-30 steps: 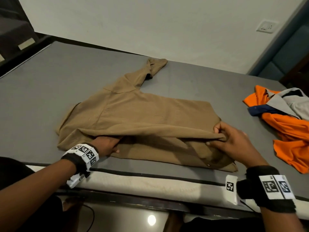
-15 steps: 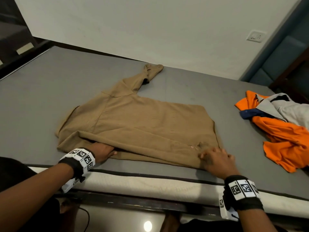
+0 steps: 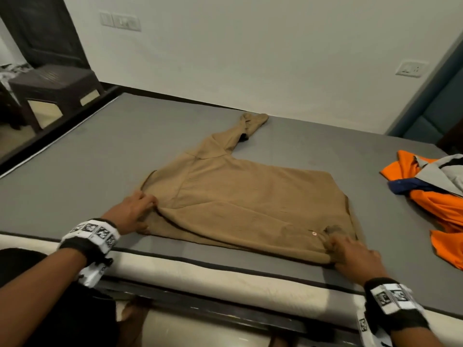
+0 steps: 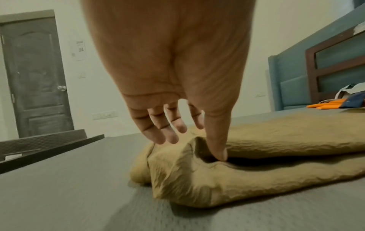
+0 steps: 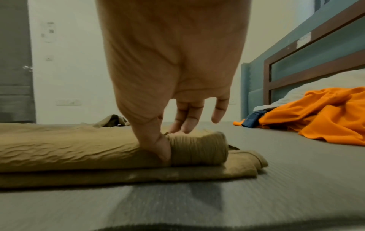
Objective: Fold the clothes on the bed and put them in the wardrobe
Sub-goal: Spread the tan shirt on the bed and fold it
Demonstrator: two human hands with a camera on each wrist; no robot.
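A tan long-sleeved shirt [image 3: 250,196] lies on the grey bed [image 3: 100,146], its near side folded over and one sleeve stretching toward the far wall. At the shirt's left end, by the collar, my left hand [image 3: 149,214] has its thumb tucked into the fold and its fingers on top [image 4: 193,146], pinching the shirt [image 4: 276,140]. My right hand [image 3: 332,254] pinches the fold's right end at the ribbed cuff [image 5: 173,140], thumb against the near side of the shirt [image 5: 59,150] and fingers on top.
A heap of orange, grey and navy clothes [image 3: 438,204] lies on the bed's right side, before a teal headboard [image 5: 316,54]. A dark stool [image 3: 50,83] stands beyond the bed's left edge, with a closed door [image 4: 35,70] behind. The mattress edge [image 3: 200,276] runs right under my wrists.
The lifted near flap now lies flat on the shirt. My left hand came out from under the fold and moved to the collar end; my right hand slid down to the near right corner.
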